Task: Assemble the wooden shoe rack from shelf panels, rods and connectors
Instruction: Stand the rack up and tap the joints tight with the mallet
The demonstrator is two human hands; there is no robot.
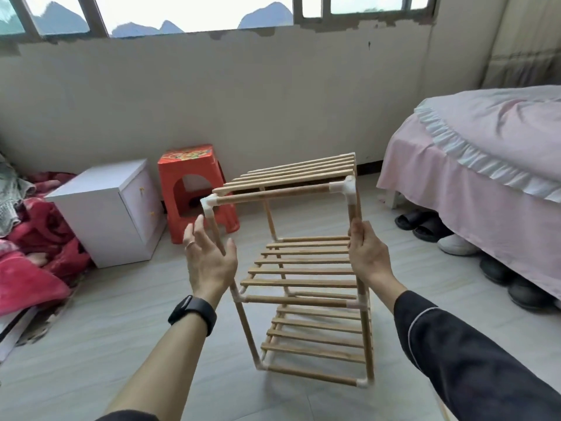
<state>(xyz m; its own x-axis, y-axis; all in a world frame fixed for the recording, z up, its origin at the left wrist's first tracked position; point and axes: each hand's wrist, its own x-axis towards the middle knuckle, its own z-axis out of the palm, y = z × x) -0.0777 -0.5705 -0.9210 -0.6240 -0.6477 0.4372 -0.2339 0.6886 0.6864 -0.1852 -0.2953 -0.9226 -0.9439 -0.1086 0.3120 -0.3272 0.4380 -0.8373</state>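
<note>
The three-shelf shoe rack [303, 284] stands tilted on the floor [121, 329]. The right hand [365, 250] grips its front right rod [353, 212] — the left hand [209, 259] is open, fingers spread, just beside the front left rod [213, 221].

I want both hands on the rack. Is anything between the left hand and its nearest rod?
Nothing visible. The left hand is open right at the front left rod, seen between fingers and thumb. The right hand grips the right rod.
</note>
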